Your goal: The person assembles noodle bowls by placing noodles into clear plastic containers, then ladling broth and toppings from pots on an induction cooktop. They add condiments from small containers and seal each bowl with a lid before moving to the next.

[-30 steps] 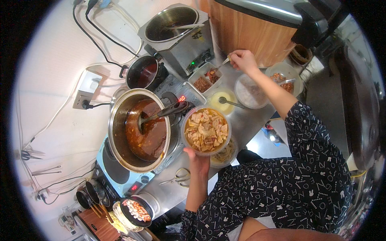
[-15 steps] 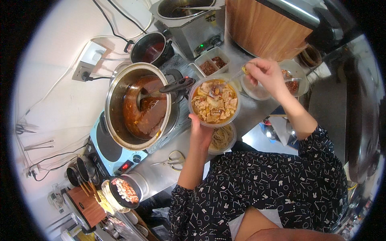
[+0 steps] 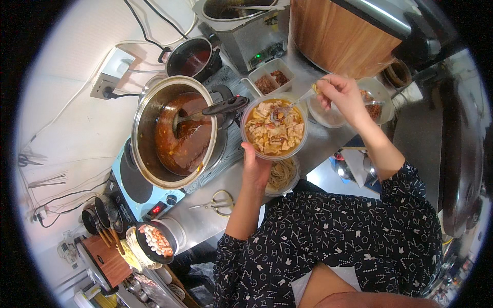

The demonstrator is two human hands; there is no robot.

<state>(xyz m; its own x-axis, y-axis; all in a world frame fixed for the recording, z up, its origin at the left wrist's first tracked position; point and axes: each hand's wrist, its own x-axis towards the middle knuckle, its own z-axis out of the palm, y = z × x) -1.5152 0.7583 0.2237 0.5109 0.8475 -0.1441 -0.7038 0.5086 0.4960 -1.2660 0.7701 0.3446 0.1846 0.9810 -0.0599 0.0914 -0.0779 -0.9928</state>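
My left hand (image 3: pixel 255 167) grips the near side of a round clear plastic bowl (image 3: pixel 243 134), thumb up along its rim. Inside the bowl lie sliced pieces of meat (image 3: pixel 280 131) in orange-brown broth. From the right comes my right hand (image 3: pixel 341 97), fingers pinched on the handle of a metal spoon (image 3: pixel 304 97). The spoon's head rests among the meat, partly hidden by the food. Partly beneath the bowl, on the near side, is a clear tub of noodles (image 3: pixel 282 175).
A large pot (image 3: pixel 137 123) of red-brown soup with a ladle (image 3: pixel 226 106) stands left. Behind are a divided spice box (image 3: pixel 265 84), a dark saucepan (image 3: pixel 177 64) and a wood-patterned appliance (image 3: pixel 339 41). Scissors (image 3: pixel 222 203) lie on the counter; an induction cooker (image 3: pixel 138 179) is left.
The spoon and my right hand have shifted slightly, with the spoon still in the bowl. My left hand keeps its grip on the bowl. The view has tilted a little.
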